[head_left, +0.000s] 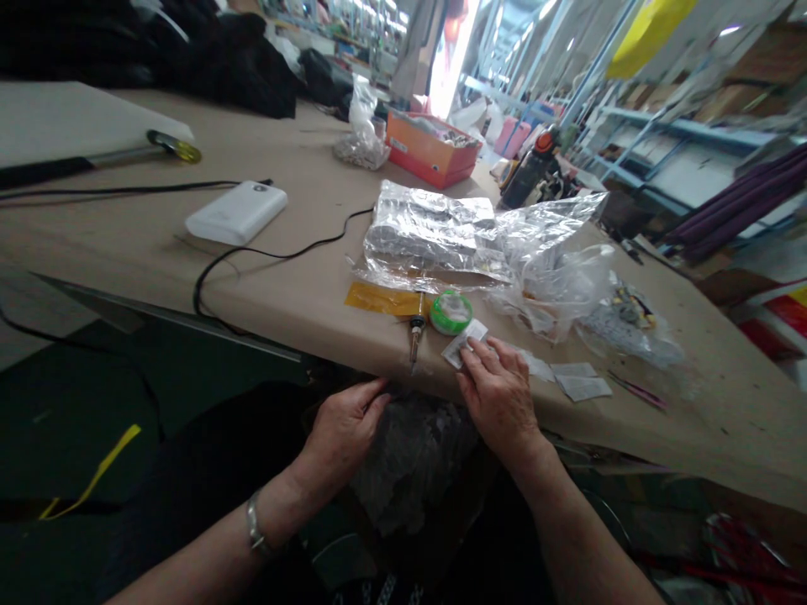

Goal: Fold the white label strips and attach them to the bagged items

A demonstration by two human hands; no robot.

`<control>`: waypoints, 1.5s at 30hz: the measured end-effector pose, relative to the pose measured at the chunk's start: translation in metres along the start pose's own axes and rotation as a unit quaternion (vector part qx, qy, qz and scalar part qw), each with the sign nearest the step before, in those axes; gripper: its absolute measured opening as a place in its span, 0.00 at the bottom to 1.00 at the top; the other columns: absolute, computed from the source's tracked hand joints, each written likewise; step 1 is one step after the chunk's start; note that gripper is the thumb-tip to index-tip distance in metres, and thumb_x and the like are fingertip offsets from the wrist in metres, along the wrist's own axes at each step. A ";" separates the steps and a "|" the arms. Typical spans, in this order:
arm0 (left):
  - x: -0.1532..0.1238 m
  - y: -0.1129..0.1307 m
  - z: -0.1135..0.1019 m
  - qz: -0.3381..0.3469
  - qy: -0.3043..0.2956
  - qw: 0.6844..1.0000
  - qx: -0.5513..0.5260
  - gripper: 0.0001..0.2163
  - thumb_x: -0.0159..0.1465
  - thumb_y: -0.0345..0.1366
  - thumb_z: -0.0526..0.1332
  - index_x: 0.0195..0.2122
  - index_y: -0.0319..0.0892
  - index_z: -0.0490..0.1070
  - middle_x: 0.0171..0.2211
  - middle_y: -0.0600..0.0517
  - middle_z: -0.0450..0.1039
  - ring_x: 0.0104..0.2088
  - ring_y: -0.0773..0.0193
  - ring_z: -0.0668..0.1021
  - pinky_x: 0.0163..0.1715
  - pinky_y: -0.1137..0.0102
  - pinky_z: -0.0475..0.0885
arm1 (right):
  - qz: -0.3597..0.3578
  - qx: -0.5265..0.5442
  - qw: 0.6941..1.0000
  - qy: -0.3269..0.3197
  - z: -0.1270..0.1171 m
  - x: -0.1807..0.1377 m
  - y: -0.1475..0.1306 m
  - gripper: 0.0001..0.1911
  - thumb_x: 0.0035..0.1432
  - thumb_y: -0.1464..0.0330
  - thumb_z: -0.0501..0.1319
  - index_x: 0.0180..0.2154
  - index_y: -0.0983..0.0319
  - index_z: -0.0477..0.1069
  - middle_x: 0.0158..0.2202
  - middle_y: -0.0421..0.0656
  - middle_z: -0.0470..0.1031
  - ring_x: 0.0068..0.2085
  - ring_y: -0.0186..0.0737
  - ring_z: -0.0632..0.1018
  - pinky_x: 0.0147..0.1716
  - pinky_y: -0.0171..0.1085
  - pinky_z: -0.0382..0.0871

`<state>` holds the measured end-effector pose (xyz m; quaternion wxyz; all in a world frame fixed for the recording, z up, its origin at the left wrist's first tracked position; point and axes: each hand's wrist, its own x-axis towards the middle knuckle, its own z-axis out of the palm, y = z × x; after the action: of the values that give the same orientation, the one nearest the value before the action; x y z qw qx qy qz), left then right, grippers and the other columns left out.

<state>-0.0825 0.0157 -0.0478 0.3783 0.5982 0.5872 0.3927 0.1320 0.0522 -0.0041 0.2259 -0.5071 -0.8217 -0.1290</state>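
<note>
My left hand (348,423) is at the table's front edge, thumb and fingers pressed together; anything between them is hidden. My right hand (501,399) lies on the table with fingers stretched out, the fingertips touching a small white paper slip (465,343). Just beyond those fingers is a green-rimmed round container or roll (450,313). Left of it a slim tool with a dark collar and a metal tip (416,329) points toward the edge. Its far end overlaps an amber strip (378,298). Below the edge, crumpled greyish film (413,462) lies between my forearms.
Clear plastic bags (435,223) spread over the middle. A white power bank (238,212) with a black cable (296,252) lies left. An orange box (432,151) stands behind. Pink tweezers (638,391) and white slips (580,382) lie right. A yellow-ended tool (176,147) is far left.
</note>
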 end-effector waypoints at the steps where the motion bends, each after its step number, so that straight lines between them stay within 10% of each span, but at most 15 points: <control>1: 0.000 -0.001 0.000 -0.003 -0.003 1.000 0.004 0.14 0.60 0.38 0.56 0.44 0.42 0.75 0.42 0.49 0.78 0.42 0.59 0.78 0.43 0.68 0.69 | -0.007 -0.006 1.000 0.001 0.004 -0.001 0.001 0.14 0.57 0.70 0.59 0.47 0.61 0.70 0.50 0.46 0.74 0.53 0.51 0.68 0.56 0.52 0.53; 11: -0.011 0.035 0.023 -0.098 -0.085 0.978 -0.166 0.07 0.57 0.36 0.60 0.28 0.39 0.75 0.27 0.51 0.76 0.31 0.64 0.75 0.33 0.72 0.68 | -0.040 0.122 0.984 0.125 0.006 -0.009 0.007 0.07 0.58 0.73 0.58 0.36 0.57 0.73 0.37 0.38 0.79 0.47 0.39 0.75 0.59 0.48 0.51; 19: -0.001 0.070 0.045 -0.259 -0.167 0.781 -0.543 0.10 0.59 0.38 0.59 0.36 0.35 0.72 0.30 0.45 0.76 0.30 0.63 0.77 0.36 0.67 0.71 | -0.075 0.150 0.979 0.112 0.001 -0.028 0.006 0.07 0.58 0.73 0.58 0.34 0.56 0.73 0.37 0.36 0.79 0.48 0.39 0.74 0.58 0.48 0.52; 45: 0.010 0.080 0.057 -0.266 -0.158 0.748 -0.587 0.11 0.60 0.39 0.59 0.37 0.35 0.71 0.30 0.46 0.76 0.29 0.65 0.78 0.36 0.67 0.73 | -0.044 0.109 0.980 0.159 -0.004 -0.025 0.010 0.08 0.59 0.71 0.58 0.37 0.54 0.73 0.39 0.38 0.78 0.49 0.42 0.72 0.58 0.51 0.53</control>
<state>0.0024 0.0246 0.0026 0.8312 0.1314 0.3088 0.4434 0.1512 0.0355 -0.0129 0.4014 -0.4160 -0.8060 -0.1270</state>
